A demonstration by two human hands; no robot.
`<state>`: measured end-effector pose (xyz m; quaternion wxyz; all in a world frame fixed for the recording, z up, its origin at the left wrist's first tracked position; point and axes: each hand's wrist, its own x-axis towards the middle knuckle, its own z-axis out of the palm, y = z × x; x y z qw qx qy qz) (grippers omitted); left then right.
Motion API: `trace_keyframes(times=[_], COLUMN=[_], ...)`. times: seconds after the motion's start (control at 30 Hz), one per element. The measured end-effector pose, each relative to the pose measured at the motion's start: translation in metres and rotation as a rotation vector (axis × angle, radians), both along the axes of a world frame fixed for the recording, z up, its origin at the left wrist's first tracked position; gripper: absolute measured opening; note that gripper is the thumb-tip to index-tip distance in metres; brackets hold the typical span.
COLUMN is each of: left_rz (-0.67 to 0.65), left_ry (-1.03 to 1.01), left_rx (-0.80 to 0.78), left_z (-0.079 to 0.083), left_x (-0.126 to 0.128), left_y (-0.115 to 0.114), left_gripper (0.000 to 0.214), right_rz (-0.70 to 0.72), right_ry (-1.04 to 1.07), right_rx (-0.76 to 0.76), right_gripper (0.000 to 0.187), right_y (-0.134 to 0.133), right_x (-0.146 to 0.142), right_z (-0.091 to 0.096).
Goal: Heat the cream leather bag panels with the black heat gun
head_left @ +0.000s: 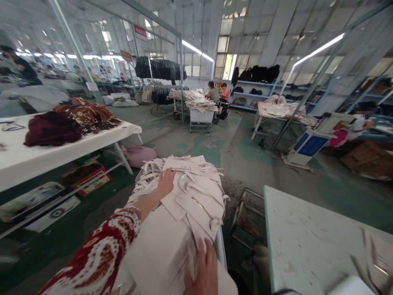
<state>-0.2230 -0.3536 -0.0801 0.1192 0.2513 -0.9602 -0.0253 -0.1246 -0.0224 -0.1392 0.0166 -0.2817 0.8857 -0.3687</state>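
Had both hands flat and unclenched, left hand (166, 182) and right hand (203, 268), pressing the cream fabric stack (187, 196) so it didn't slide

Left arm, in a red-and-white patterned sleeve, extended forward; left hand (166, 182) flat, palm down, fingers together. Right hand (202, 270) low and near, fingers spread, pressing down.

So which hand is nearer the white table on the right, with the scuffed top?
Right. The right hand lies on the near end of the cream fabric-piece stack, beside the white table; the left hand rests farther away, on the stack's top.
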Motion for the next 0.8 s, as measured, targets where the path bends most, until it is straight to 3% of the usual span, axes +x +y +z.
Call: trace_keyframes(times=[0.13, 0.23, 0.3, 0.4, 0.63, 0.73, 0.8], left_rz=[-0.128, -0.217, -0.287, -0.376, -0.506, -0.516, -0.516], left_ry=[-0.102, -0.156, -0.190, -0.224, -0.269, -0.277, -0.256], left_rx=[-0.065, -0.073, -0.069, -0.077, -0.144, -0.147, -0.150], left_z=[-0.014, -0.024, -0.027, -0.025, -0.003, 0.015, 0.040], left_x=[-0.037, -0.061, -0.073, -0.081, -0.081, -0.091, -0.103], left_y=[-0.028, -0.046, -0.054, -0.061, -0.066, -0.067, -0.067], left_gripper=[0.070, 0.061, 0.055, 0.050, 0.041, 0.031, 0.028], right_rz=[0.077, 0.103, 0.103, 0.078, 0.194, 0.260, 0.290], right_ry=[0.154, 0.136, 0.142, 0.200, 0.346, 0.408, 0.430], right_rx=[0.158, 0.199, 0.227, 0.319, 0.530, 0.535, 0.501], right_gripper=[0.079, 0.086, 0.085, 0.068, 0.058, 0.050, 0.048], right_y=[-0.102, -0.137, -0.146, -0.153, -0.166, -0.163, -0.159], right_x=[-0.049, -0.068, -0.075, -0.083, -0.107, -0.114, -0.116], right_z=[-0.007, -0.012, -0.015, -0.018, -0.008, -0.004, -0.002])
